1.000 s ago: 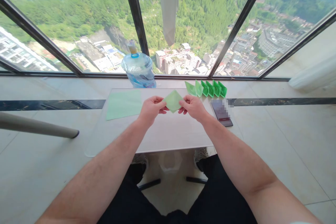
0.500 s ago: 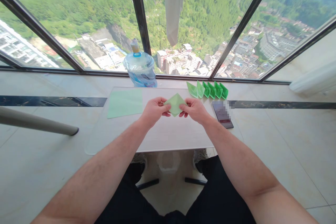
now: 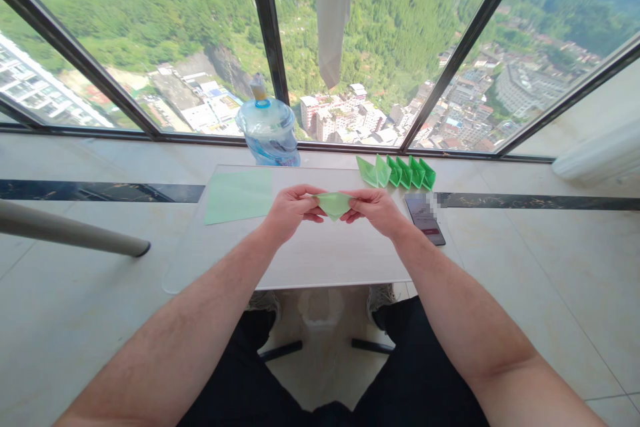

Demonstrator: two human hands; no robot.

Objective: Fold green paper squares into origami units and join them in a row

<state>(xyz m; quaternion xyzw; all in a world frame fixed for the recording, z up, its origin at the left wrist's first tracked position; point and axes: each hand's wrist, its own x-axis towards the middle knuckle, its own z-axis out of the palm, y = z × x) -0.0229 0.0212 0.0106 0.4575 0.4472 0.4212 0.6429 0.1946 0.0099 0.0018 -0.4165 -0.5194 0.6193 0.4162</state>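
Note:
Above the middle of the white table (image 3: 320,260), a small piece of folded light-green paper (image 3: 334,204) is held between both hands. My left hand (image 3: 296,208) pinches its left corner, thumb on top. The opposite corner is gripped by my right hand (image 3: 371,208) in the same manner. From above, the paper looks like a flattened diamond with a point toward me. Parts of its corners are hidden under my fingers.
Light-green paper sheets (image 3: 237,197) lie at the table's left. Several folded green paper boats (image 3: 400,172) line the back right, near a phone (image 3: 425,219). Behind the table stands a large water bottle (image 3: 270,130). A grey pole (image 3: 75,230) reaches in from the left.
The folded paper has gone from a tall, flat-facing diamond to a shallower shape, its upper point no longer standing up. Both hands keep their grip, fingers slightly shifted.

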